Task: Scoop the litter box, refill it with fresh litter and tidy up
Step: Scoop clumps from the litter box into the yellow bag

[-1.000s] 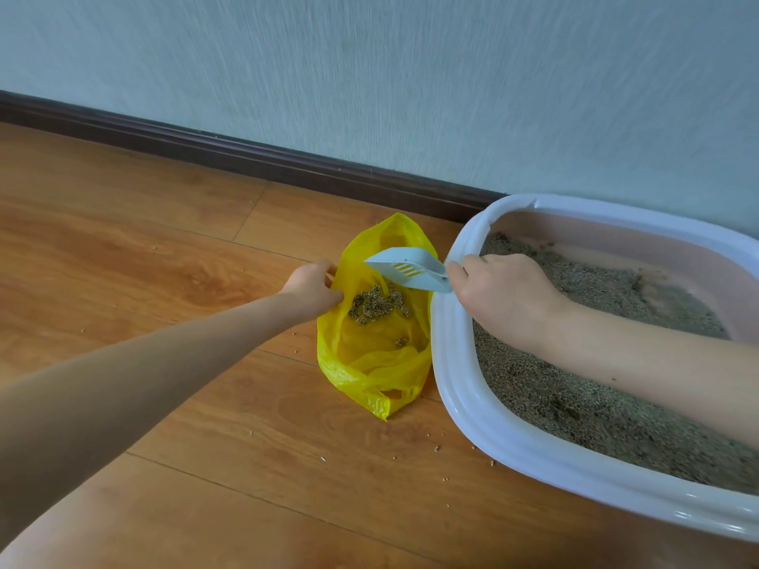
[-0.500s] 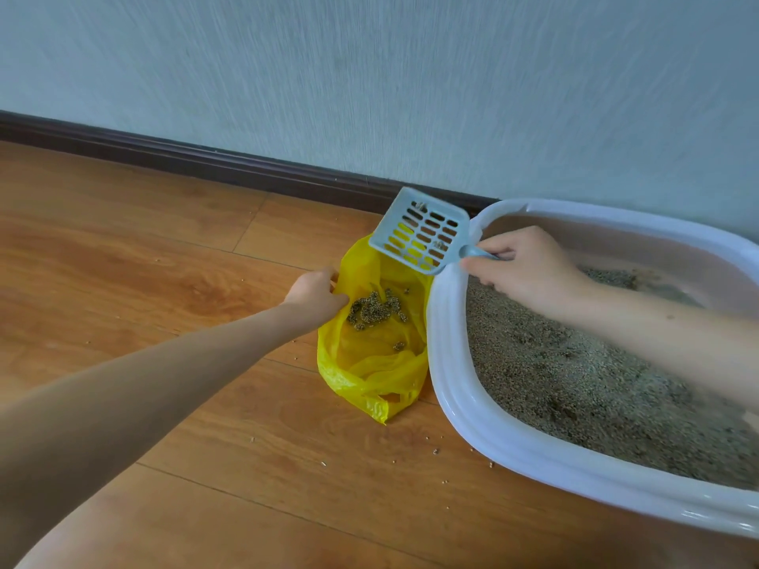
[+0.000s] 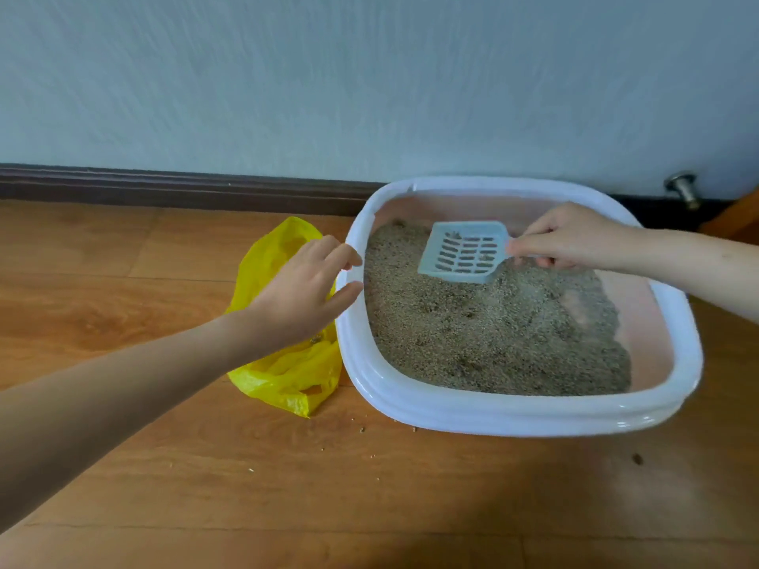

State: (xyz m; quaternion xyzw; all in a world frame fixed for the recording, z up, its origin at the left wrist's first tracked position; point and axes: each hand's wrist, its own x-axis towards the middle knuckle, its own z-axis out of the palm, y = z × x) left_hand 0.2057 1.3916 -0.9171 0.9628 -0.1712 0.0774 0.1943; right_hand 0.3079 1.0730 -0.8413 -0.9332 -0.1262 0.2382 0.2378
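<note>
A litter box [image 3: 431,408] with a white rim and pink inside stands on the wooden floor against the wall, holding grey-brown litter [image 3: 493,334]. My right hand [image 3: 571,236] grips the handle of a pale blue slotted scoop [image 3: 464,252], held just above the litter at the box's far side. A yellow plastic bag [image 3: 283,371] lies on the floor left of the box. My left hand [image 3: 304,289] hovers over the bag with fingers spread, fingertips at the box's left rim, holding nothing.
A dark baseboard [image 3: 164,184] runs along the pale wall. A metal door stop [image 3: 684,186] sticks out at the far right. Scattered litter grains [image 3: 361,429] lie on the floor in front of the box and bag.
My right hand has carried the scoop from above the bag back over the litter in the box. My left hand has let go of the bag's edge and moved toward the box rim.
</note>
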